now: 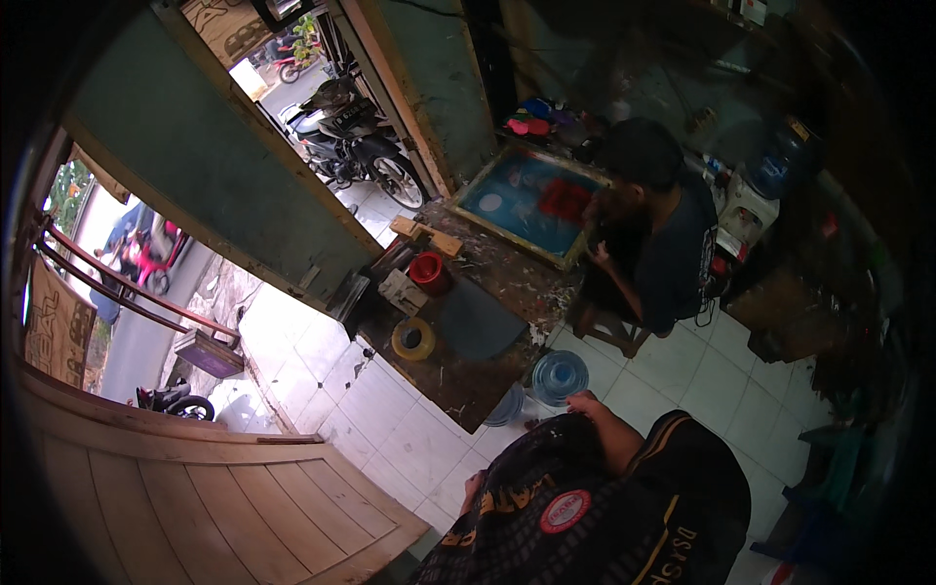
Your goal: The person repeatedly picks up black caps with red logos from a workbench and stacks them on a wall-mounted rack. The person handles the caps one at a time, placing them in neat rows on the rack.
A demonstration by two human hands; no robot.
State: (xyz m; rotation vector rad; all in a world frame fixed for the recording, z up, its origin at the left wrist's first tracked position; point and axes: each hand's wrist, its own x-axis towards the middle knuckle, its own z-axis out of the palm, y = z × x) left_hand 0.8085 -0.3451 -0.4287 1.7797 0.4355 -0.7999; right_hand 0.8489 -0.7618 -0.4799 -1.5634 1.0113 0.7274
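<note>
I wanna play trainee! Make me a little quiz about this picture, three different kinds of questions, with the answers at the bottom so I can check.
1. Pick one. Which of these is the camera wearer's right hand nearest to?
A) the yellow tape roll
B) the blue round container
C) the parked motorcycle

2. True or false? The red plastic tub stands on the floor tiles.

3. Short answer. Which colour stands out against the blue inside the wooden frame, near the co-worker?

Key
1. B, the blue round container.
2. False, it stands on the workbench.
3. Red.
</note>
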